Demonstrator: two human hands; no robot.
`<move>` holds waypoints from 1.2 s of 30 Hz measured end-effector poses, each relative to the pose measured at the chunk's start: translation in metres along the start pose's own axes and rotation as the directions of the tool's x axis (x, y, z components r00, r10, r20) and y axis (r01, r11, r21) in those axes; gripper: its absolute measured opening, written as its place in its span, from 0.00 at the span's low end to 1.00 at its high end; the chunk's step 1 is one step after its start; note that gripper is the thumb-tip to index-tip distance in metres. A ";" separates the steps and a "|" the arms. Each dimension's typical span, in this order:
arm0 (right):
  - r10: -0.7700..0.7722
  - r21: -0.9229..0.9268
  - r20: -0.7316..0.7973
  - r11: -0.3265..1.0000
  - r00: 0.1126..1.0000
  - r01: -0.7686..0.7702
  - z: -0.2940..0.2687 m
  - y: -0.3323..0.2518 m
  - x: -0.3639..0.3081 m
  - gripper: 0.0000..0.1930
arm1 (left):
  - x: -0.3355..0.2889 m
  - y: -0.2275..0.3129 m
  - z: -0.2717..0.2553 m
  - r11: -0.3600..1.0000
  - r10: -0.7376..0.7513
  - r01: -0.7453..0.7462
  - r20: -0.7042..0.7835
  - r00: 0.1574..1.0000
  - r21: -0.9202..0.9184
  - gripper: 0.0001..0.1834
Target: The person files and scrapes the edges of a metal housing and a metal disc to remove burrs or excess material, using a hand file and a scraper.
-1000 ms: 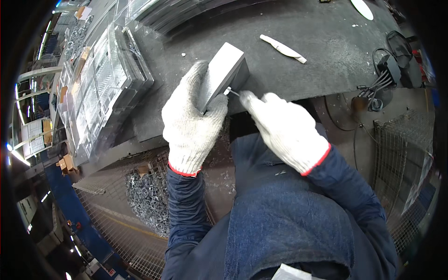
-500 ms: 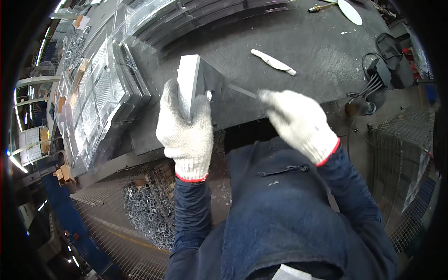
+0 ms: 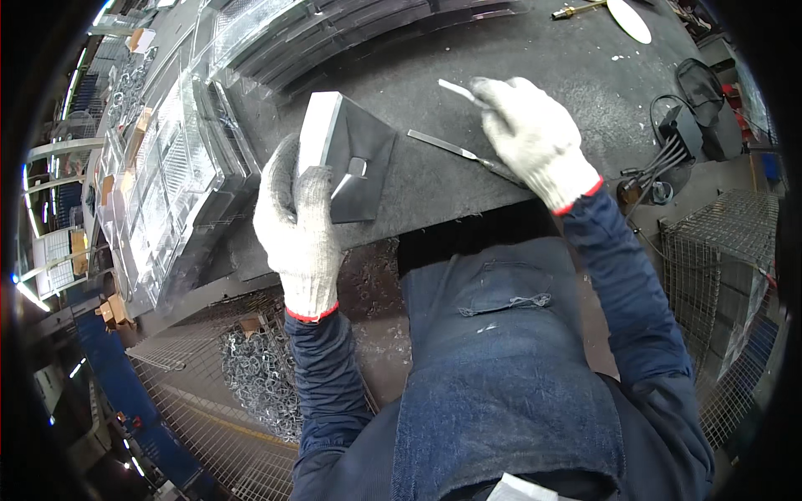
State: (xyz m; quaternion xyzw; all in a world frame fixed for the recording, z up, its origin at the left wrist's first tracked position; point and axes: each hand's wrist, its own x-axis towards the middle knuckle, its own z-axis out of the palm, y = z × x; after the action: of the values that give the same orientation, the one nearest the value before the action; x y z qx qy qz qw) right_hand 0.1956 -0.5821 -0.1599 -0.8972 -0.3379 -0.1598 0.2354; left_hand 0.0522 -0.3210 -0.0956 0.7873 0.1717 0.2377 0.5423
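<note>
My left hand, in a white knit glove with a red cuff, is closed on the left side of a grey metal housing. The housing has a pale flat side, slanted faces and a small notch or tab near its middle. Over the bench to the right, my gloved right hand is closed on a slim white stick-like tool; most of it is hidden in the fingers. Just below that hand, a thin flat file lies on the dark bench, its handle end partly under the glove.
Clear plastic trays are stacked at the left, with more along the back. A white oval disc lies far right. Black cables hang at the bench's right edge. Wire baskets stand below; the left one holds metal rings.
My right hand has let go of the file, moved up and taken the white tool from the bench. My left hand and the housing have shifted slightly left, and the housing has turned.
</note>
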 end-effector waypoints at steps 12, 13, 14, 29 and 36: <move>-0.113 0.426 -0.035 0.897 0.993 0.117 0.034 -0.086 -0.019 0.17 | -0.014 0.001 0.019 0.993 0.077 -0.080 0.034 0.996 0.082 0.27; -0.115 0.430 -0.034 0.895 0.993 0.119 0.032 -0.089 -0.016 0.17 | -0.015 0.001 0.019 0.996 0.077 -0.079 0.026 0.997 0.052 0.27; -0.153 0.402 -0.010 0.904 0.988 0.144 0.026 -0.092 -0.015 0.17 | -0.012 -0.002 0.012 0.988 0.097 -0.101 0.038 0.995 0.119 0.27; -0.128 0.271 0.084 0.957 0.988 0.101 0.007 -0.098 -0.020 0.13 | -0.017 -0.008 0.016 0.972 0.183 -0.186 0.033 0.983 0.142 0.27; 0.008 0.559 0.074 0.828 0.997 -0.049 0.011 -0.106 -0.018 0.15 | -0.013 -0.007 0.012 0.975 0.150 -0.150 0.018 0.989 0.163 0.28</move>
State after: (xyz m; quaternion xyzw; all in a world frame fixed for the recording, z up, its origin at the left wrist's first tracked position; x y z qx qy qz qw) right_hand 0.1119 -0.5159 -0.1439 -0.7986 -0.3644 -0.0193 0.4785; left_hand 0.0481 -0.3346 -0.1084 0.8407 0.1293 0.2608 0.4567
